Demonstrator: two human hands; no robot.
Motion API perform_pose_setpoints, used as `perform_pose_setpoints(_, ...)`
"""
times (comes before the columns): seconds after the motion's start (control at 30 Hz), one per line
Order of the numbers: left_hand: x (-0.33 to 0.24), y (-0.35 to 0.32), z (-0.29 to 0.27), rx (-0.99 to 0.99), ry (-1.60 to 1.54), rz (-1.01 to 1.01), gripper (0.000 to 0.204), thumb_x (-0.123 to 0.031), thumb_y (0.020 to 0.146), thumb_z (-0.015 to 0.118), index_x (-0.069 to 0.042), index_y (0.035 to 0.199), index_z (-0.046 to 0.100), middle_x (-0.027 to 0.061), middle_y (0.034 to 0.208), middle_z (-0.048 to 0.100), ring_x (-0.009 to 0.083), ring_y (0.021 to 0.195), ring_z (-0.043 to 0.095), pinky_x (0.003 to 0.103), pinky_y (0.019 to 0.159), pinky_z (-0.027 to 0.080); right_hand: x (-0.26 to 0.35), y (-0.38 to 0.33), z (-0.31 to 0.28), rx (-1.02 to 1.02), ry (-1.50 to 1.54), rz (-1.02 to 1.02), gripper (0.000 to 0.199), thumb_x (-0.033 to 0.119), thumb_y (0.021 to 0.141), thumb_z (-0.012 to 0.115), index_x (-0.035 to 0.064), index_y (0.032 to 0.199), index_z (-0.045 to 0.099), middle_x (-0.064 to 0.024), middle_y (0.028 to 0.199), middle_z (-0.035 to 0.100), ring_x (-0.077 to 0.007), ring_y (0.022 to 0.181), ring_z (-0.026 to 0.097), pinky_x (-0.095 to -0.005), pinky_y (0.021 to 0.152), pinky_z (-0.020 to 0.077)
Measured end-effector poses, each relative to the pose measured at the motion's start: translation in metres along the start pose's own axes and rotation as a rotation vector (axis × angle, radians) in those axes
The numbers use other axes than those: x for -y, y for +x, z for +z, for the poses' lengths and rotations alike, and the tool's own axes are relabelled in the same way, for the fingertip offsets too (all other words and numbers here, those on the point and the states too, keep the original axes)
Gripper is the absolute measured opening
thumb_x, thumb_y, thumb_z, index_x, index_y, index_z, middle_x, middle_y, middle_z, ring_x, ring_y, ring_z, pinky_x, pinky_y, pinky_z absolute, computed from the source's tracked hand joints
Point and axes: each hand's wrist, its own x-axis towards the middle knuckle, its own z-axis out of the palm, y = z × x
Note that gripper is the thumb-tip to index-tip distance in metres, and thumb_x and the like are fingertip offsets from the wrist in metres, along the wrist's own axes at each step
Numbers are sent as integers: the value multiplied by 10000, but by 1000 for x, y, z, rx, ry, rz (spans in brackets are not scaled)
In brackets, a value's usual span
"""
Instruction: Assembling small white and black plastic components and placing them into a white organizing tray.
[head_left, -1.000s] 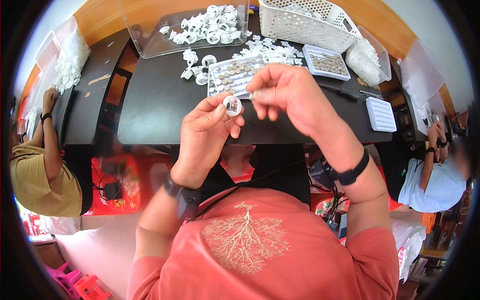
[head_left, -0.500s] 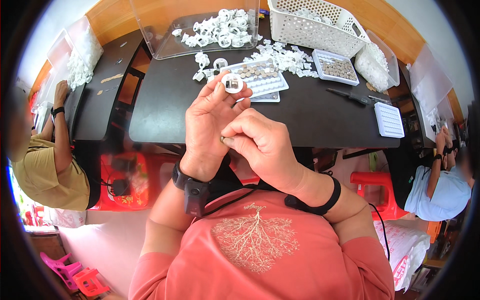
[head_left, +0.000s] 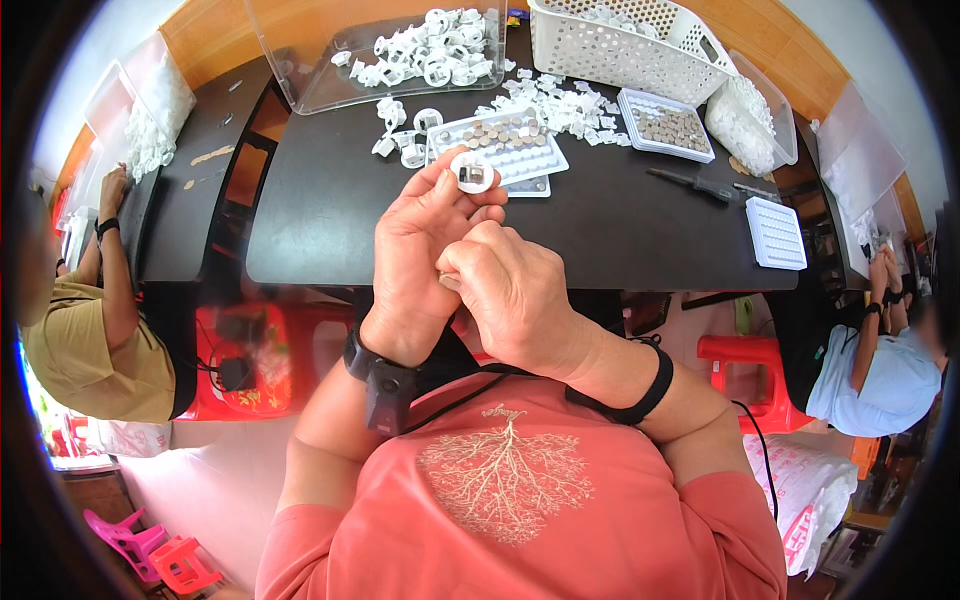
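My left hand [head_left: 412, 255] is raised palm up above the table's front edge. Its thumb and fingers grip a round white plastic housing [head_left: 473, 173] with a small dark and metallic recess in its face. Against the left palm, my right hand [head_left: 512, 285] pinches a small round metal piece, probably a button cell [head_left: 449, 281], mostly hidden by the fingers. Just beyond the hands lies a white blister tray [head_left: 545, 160] with several button cells [head_left: 500, 130] on it. White housings [head_left: 412, 150] are strewn at its left.
Behind stand a clear bin [head_left: 330, 95] of white housings and a white perforated basket [head_left: 570, 45]. Small clear plastic pieces [head_left: 570, 108] lie between them. To the right are a tray of button cells [head_left: 668, 130], a screwdriver [head_left: 695, 185] and another white tray [head_left: 776, 235]. Co-workers sit at both sides.
My right hand has shifted slightly left and turned over the small metal piece, which now shows less. My left hand keeps the housing, almost unmoved.
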Motion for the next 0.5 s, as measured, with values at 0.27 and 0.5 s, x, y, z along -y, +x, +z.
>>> perform_pose_setpoints(0.27,5,-8,2,-56,83,57,262,-77,981,586,42,1215,582,144,1089,662,238,938,652,370,825,544,-18,17,-16,-207,-191,-18,164,48,761,637,63,919,595,-60,755,531,-255,632,556,-364,522,447)
perform_pose_setpoints(0.5,4,-12,-3,40,141,33,271,-74,964,622,63,1195,591,143,1082,664,221,911,657,352,763,553,-39,17,-10,-224,-262,-48,195,-9,737,670,48,907,593,-66,765,546,-238,632,571,-348,511,467)
